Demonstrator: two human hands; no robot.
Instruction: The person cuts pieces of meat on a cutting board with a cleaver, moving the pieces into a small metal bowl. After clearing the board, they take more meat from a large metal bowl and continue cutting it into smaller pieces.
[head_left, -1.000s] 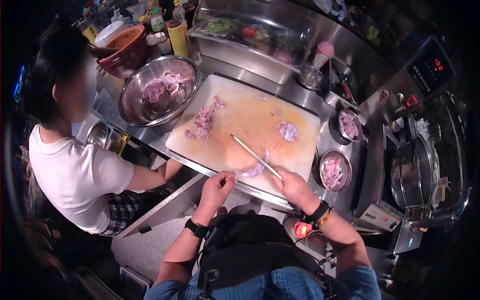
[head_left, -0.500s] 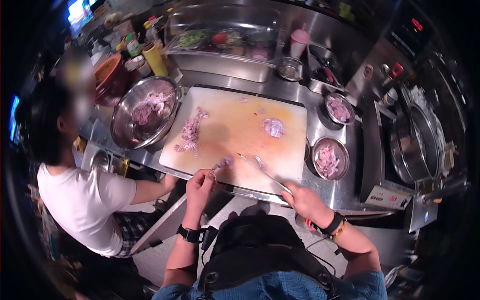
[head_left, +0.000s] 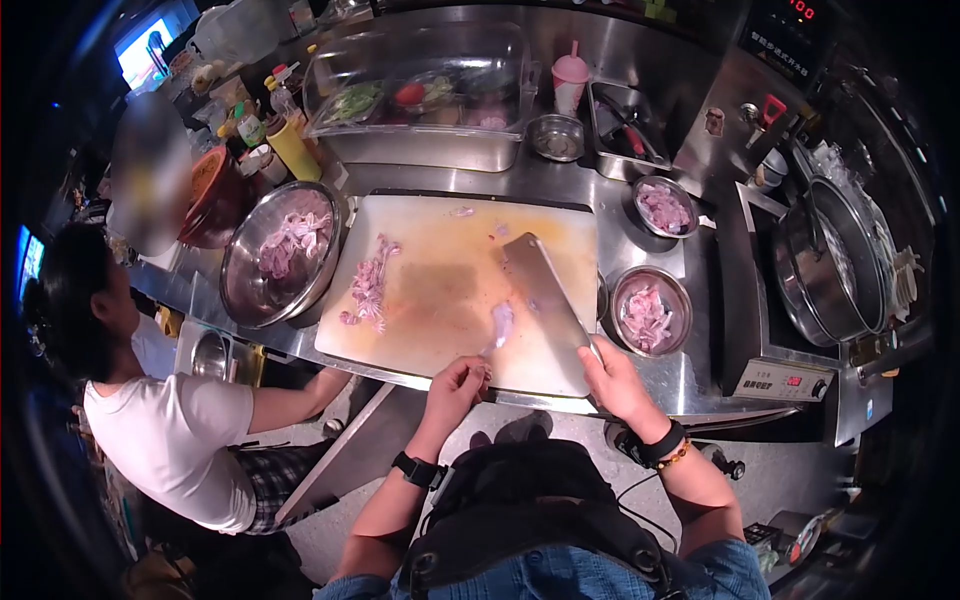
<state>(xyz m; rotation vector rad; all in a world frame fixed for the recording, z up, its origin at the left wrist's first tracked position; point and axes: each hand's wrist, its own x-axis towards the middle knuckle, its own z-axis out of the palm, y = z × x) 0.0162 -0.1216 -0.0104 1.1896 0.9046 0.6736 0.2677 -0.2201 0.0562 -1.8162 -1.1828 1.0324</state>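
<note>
My right hand (head_left: 615, 375) is closed round the handle of a cleaver (head_left: 550, 295), whose broad blade lies tilted over the right part of the white cutting board (head_left: 430, 215). My left hand (head_left: 460, 387), fingers pinched at the board's near edge, holds the tail end of a strip of raw meat (head_left: 502, 325). The strip stretches away from those fingers, left of the blade. A pile of cut raw meat (head_left: 368, 285) lies on the board's left side. Whatever is under the blade is hidden.
Left of the board stands a large steel bowl (head_left: 245, 255) with meat. Two smaller bowls, one far (head_left: 690, 222) and one near (head_left: 677, 335), hold meat at right. A co-worker (head_left: 180, 430) sits close on the left. A large pot (head_left: 810, 290) stands far right.
The cleaver has swung from edge-on to showing its broad face, higher over the board. My left hand has moved right; the meat lump at the board's right no longer shows there.
</note>
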